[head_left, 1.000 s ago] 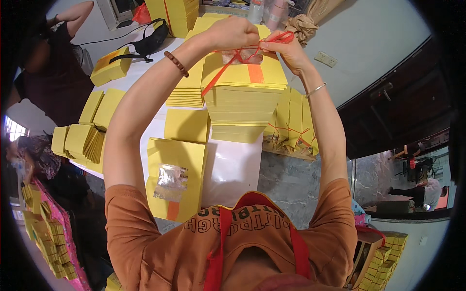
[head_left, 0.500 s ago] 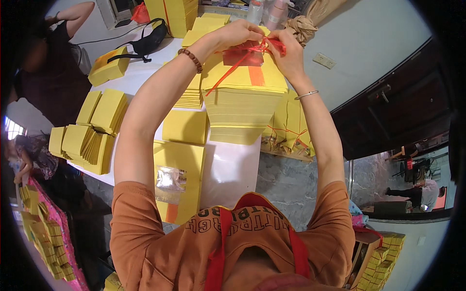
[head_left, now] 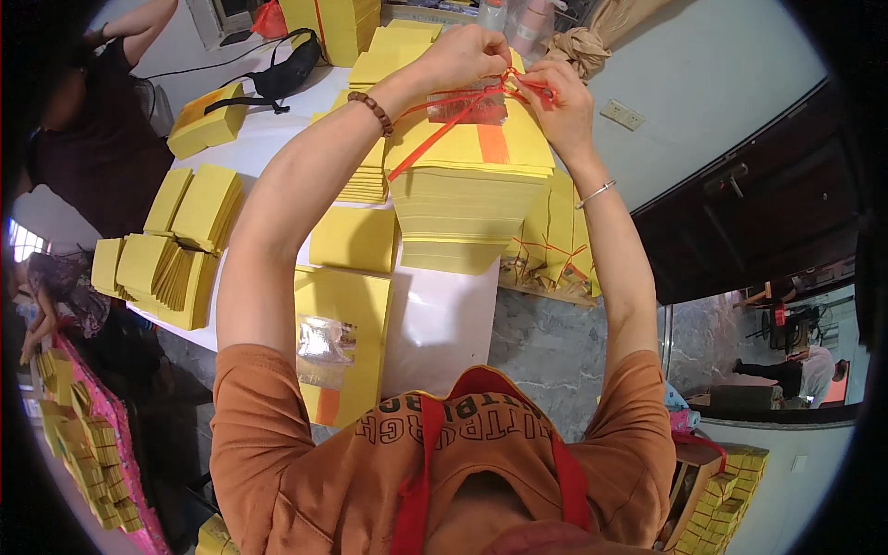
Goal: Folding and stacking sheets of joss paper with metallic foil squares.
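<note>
A tall stack of yellow paper [head_left: 470, 199] stands on the white table in front of me. Its top sheet carries a shiny silver-and-red patch and an orange bar. Red ribbon [head_left: 427, 149] crosses the top, gathered in a knot near the far side, and one loose tail slants toward the near left. Just left of the knot, my left hand [head_left: 465, 57] is pinched closed at the ribbon; its fingertips are partly hidden. On the knot's other side, my right hand [head_left: 566, 109] grips a length of ribbon between thumb and fingers.
Yellow paper lies nearer me [head_left: 347, 370] with a foil square. Smaller yellow bundles [head_left: 208, 208] and a black bag [head_left: 282, 76] are at the left. Tied yellow bundles [head_left: 555, 231] stand low at the right. A person in dark clothing [head_left: 97, 139] is far left; a dark door [head_left: 740, 185] is right.
My hands have moved apart, the right one outward to the right and slightly down, the left a little up. The ribbon's knot looks smaller and tighter between them.
</note>
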Demonstrator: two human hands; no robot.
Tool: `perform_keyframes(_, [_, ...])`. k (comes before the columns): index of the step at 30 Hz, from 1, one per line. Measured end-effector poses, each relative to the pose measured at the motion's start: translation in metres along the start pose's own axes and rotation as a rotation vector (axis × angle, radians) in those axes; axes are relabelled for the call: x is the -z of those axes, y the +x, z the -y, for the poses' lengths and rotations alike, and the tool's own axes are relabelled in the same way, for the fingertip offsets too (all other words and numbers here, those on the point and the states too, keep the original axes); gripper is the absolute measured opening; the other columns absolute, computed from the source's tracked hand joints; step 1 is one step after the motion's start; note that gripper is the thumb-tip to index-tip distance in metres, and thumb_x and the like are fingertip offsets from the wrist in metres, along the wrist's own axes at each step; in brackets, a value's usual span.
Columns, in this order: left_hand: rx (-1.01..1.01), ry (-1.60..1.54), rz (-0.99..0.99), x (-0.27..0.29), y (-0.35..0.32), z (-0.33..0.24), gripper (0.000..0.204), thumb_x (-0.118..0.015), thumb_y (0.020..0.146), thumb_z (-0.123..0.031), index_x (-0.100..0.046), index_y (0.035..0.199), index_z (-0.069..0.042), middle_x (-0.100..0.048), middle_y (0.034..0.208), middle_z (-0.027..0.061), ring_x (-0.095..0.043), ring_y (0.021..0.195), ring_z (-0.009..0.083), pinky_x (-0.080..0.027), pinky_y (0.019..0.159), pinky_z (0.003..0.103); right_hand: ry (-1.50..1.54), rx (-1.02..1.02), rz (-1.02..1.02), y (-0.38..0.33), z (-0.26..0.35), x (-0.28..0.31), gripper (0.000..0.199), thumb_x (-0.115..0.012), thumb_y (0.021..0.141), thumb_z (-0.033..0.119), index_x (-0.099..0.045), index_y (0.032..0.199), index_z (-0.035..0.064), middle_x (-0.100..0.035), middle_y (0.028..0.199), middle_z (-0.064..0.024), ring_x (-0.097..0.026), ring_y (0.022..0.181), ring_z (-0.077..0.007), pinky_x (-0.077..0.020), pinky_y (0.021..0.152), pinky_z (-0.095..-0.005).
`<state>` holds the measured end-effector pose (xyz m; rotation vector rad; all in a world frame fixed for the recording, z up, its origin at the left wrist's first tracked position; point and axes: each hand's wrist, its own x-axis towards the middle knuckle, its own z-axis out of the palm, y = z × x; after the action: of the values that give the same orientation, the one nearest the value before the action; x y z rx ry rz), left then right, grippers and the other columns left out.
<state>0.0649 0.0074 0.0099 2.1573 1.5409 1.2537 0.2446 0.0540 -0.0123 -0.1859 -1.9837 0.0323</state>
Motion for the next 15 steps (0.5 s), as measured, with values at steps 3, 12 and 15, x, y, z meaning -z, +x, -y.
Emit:
perform_keyframes(3, [0.003, 0.094, -0.001, 0.002, 0.002, 0.001, 0.018, -0.058, 0.075, -0.018, -0.063, 0.079, -0.002, -0.065, 0.072, 0.0105, -0.061, 0.068, 0.0166, -0.048, 0.066, 0.030, -0.007, -0.007, 0.017, -0.003, -0.002, 0.003, 0.015, -0.073, 0.069, 0.011, -0.062, 0.077, 0.0054, -0.060, 0.076, -0.0037, -0.059, 0.065, -0.0206, -0.0462, 0.056, -0.0294])
perform_keyframes(12, [0.077, -0.304, 0.021, -0.006, 0.002, 0.011, 0.011, -0.052, 0.080, -0.010, -0.057, 0.078, -0.001, -0.059, 0.070, 0.0029, -0.054, 0.068, 0.0075, -0.043, 0.061, 0.023, -0.030, -0.029, 0.114, -0.008, -0.004, 0.012, 0.017, -0.073, 0.070, 0.016, -0.061, 0.074, 0.0054, -0.058, 0.073, -0.0035, -0.057, 0.060, -0.0188, -0.0437, 0.052, -0.0280])
perform_keyframes(15, [0.002, 0.159, -0.012, 0.003, 0.001, 0.017, 0.016, -0.055, 0.076, -0.016, -0.061, 0.081, -0.002, -0.063, 0.072, 0.0105, -0.059, 0.067, 0.0207, -0.046, 0.064, 0.031, 0.019, -0.048, 0.163, -0.012, -0.002, 0.017, 0.017, -0.073, 0.071, 0.016, -0.061, 0.074, 0.0047, -0.057, 0.072, -0.0042, -0.056, 0.060, -0.0181, -0.0433, 0.052, -0.0277])
